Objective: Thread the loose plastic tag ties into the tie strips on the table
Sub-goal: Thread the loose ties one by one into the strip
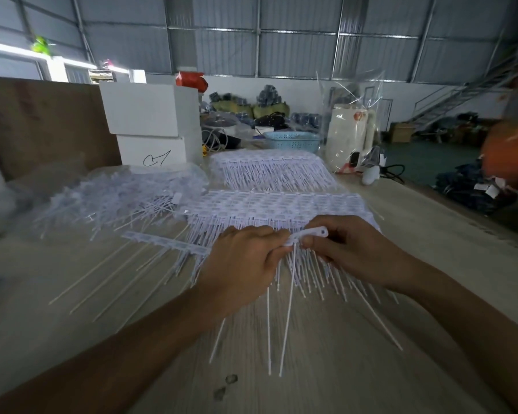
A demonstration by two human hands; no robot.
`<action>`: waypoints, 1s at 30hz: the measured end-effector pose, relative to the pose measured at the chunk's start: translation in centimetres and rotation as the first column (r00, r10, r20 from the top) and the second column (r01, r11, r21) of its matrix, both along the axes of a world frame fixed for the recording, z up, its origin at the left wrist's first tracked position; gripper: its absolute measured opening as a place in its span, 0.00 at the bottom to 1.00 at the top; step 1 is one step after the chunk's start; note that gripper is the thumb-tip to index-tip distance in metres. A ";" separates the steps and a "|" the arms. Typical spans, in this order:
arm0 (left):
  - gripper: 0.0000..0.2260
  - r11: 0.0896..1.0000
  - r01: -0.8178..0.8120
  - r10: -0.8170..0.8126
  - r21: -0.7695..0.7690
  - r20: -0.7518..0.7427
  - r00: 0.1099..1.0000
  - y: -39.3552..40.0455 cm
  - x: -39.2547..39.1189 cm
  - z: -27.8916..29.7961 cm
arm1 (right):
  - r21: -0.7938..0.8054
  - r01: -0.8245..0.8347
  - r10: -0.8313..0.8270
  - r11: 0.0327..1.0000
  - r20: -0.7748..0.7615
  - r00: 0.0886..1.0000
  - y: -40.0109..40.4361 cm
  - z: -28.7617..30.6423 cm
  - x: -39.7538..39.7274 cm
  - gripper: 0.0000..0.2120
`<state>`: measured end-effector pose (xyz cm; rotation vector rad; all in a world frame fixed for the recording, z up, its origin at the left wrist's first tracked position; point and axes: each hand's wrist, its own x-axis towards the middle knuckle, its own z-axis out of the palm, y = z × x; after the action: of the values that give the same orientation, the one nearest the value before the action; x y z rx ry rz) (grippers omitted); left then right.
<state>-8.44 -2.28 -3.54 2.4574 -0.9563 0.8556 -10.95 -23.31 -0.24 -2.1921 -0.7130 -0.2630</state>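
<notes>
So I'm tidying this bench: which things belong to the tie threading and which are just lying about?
Job:
hands, left and right, holding a tie strip
stacked strips
bag of loose ties

Lying about:
white boxes
blue basket
kettle

Tie strips (269, 204) — white; basket (292, 141) — blue.

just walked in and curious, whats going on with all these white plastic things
A person is working at a table spread with white plastic tag ties. Both hands meet over one tie strip: the left hand grips it while the right hand pinches a loose tie at its end. Finished strips lie stacked behind, a loose pile to the left.
</notes>
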 end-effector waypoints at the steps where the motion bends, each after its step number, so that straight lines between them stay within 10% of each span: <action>1: 0.16 1.000 0.004 -0.004 -0.008 -0.037 0.999 -0.1 0.0 0.0 | -0.020 0.003 -0.003 1.000 0.019 1.000 0.0 0.0 0.0 0.07; 7: 0.12 0.933 0.055 -0.213 -0.354 -0.425 0.880 -0.7 0.1 -0.1 | -0.168 0.070 -0.032 0.983 0.219 0.975 -0.3 -0.1 0.0 0.08; 13: 0.09 0.916 0.107 -0.268 -0.386 -0.393 0.880 0.0 0.0 0.6 | -0.025 0.091 -0.090 0.995 0.037 0.995 -0.9 0.2 0.5 0.03; 23: 0.09 0.935 0.107 -0.208 -0.337 -0.279 0.938 -0.4 -0.1 0.4 | -0.017 0.238 -0.234 0.971 0.122 0.965 -0.8 -0.6 1.0 0.16; 30: 0.08 0.963 0.109 -0.186 -0.248 -0.313 0.931 -0.4 0.0 0.4 | -0.172 0.385 -0.330 0.907 0.278 0.902 -0.8 -1.2 1.7 0.05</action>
<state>-8.47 -2.72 -3.10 2.2062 -0.8546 0.4477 -9.29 -24.16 -1.42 -2.5318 -0.4754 -0.6814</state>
